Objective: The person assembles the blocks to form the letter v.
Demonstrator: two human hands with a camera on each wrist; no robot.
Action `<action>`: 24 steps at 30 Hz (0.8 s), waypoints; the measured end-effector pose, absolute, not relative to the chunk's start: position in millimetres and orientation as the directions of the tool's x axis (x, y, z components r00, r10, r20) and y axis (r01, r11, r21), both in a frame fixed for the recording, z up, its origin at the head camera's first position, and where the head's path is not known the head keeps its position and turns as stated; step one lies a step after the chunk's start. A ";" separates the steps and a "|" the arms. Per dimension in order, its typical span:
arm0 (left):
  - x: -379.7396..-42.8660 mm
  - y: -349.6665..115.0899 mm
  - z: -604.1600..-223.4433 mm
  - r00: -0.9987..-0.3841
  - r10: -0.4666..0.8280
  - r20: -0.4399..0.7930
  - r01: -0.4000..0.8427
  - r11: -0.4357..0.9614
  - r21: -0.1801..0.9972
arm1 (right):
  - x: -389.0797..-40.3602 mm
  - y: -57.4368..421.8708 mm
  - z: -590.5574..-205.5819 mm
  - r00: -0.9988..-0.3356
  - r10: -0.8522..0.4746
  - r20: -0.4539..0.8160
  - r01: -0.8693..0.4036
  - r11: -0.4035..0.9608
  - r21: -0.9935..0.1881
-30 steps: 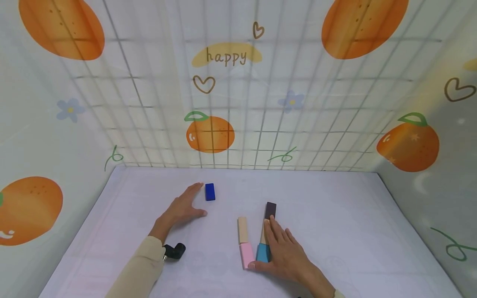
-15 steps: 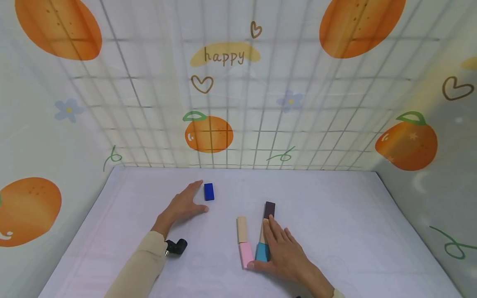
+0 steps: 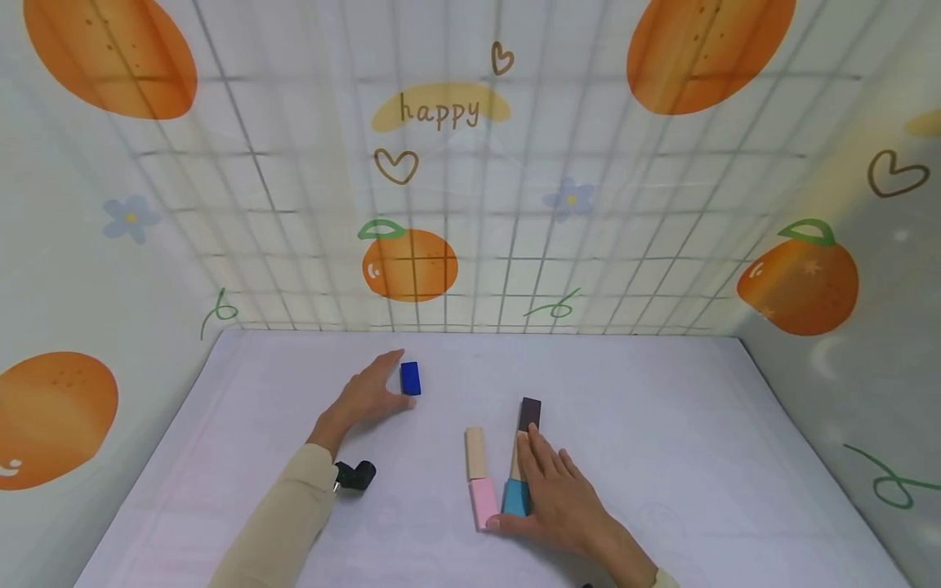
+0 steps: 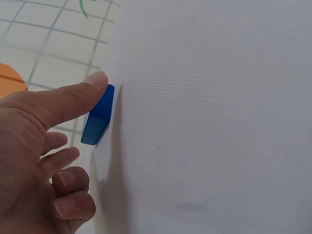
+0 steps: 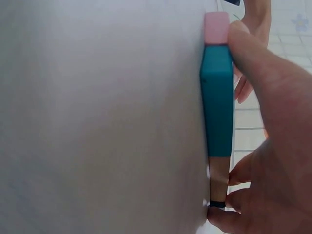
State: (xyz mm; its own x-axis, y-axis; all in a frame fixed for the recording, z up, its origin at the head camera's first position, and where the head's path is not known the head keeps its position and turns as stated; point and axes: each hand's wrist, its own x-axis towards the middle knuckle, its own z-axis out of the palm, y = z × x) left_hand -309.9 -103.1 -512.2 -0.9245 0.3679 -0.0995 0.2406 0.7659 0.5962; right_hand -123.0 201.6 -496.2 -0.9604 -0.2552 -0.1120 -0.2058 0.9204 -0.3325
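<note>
At the back of the table, a dark blue block (image 3: 411,378) lies flat. My left hand (image 3: 363,396) is around its left end, thumb on the near side and fingers on the far side, straight and spread. In the left wrist view the thumb overlaps the blue block (image 4: 100,117). My right hand (image 3: 562,498) rests along a row made of a dark brown block (image 3: 529,412), a wooden block (image 3: 516,464) and a light blue block (image 3: 517,496). Its thumb reaches a pink block (image 3: 483,502), which lies end to end with another wooden block (image 3: 475,453).
A white cloth (image 3: 662,457) covers the table. Behind it hangs a curtain (image 3: 470,196) printed with oranges over a wire grid. A small black camera (image 3: 358,475) sits at my left wrist.
My left hand has moved a little forward and right, so its thumb and fingers come closer around the dark blue block. The right hand and the rows stay put.
</note>
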 end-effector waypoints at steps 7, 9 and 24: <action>-313.9 -101.6 -513.0 -0.921 0.379 -0.092 0.259 0.770 0.583 | -124.2 202.3 -499.2 -0.959 -0.253 -0.124 -0.201 0.923 -0.329; -314.2 -100.9 -513.6 -0.921 0.377 -0.094 0.257 0.773 0.581 | -124.4 202.3 -498.9 -0.960 -0.252 -0.126 -0.200 0.923 -0.328; -316.0 -96.0 -519.4 -0.925 0.376 -0.058 0.285 0.786 0.549 | -126.0 202.2 -501.8 -0.961 -0.237 -0.145 -0.181 0.930 -0.320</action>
State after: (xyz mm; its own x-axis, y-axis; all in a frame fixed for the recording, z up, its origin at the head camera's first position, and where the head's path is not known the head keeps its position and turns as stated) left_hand -316.0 -96.0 -519.4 -0.9250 0.3756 -0.0581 0.2846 0.7857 0.5492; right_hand -126.0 202.2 -501.8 -0.9606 -0.2371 -0.1449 -0.1812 0.9298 -0.3202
